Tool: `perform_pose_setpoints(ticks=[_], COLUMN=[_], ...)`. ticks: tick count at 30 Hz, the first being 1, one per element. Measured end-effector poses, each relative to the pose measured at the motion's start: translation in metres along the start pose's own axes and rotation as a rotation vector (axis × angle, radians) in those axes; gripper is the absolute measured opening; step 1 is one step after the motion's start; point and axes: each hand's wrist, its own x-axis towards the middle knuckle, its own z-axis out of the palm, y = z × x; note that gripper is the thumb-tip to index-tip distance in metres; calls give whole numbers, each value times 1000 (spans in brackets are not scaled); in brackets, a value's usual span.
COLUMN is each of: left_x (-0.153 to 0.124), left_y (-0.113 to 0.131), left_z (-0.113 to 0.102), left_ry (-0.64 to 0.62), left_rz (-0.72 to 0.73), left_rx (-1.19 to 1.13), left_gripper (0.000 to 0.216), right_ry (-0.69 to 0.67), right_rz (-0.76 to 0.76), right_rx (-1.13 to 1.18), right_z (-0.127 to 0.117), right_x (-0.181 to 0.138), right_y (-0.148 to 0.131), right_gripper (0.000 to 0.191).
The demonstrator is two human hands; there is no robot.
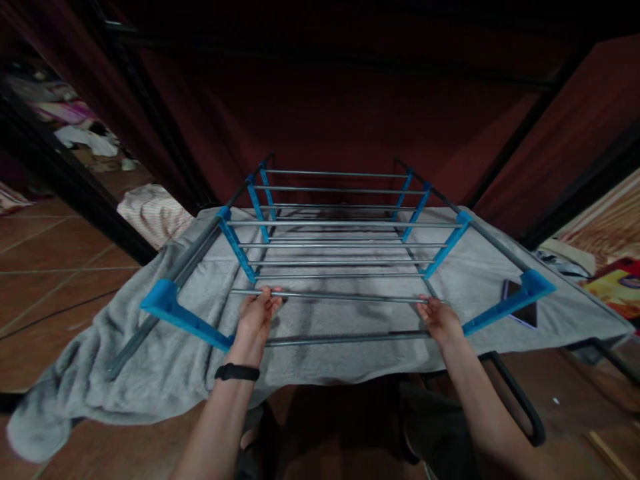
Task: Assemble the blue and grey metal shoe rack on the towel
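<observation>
A metal rack [345, 225] with grey rods and blue plastic side brackets lies on a grey blanket [125, 360] that covers a low table. My left hand [256, 317] is closed around the nearest upper rod [340, 296] at its left end. My right hand [439, 316] grips the same rod at its right end. A black band sits on my left wrist. A second grey rod runs just below both hands.
A dark phone [523, 307] lies on the blanket at the right, beside a blue bracket. Dark red curtains hang behind the rack. Black frame bars stand left and right. Clothes lie on the tiled floor at the left; patterned fabric at the right.
</observation>
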Motion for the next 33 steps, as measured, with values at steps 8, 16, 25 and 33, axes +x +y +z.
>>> perform_pose_setpoints(ticks=[8, 16, 25, 33], left_x=[-4, -19, -51, -67], left_y=[-3, 5, 18, 24], left_z=[-1, 8, 30, 39], left_ry=[-163, -284, -412, -498], left_rz=[147, 287, 492, 595], left_rx=[-4, 12, 85, 128], left_gripper=[18, 33, 32, 29], right_ry=[70, 103, 21, -28], right_rz=[-20, 0, 66, 153], right_rx=[-3, -22, -70, -179], right_z=[-7, -5, -8, 1], right_x=[11, 8, 11, 4], right_y=[-2, -8, -7, 0], right_gripper=[43, 33, 23, 20])
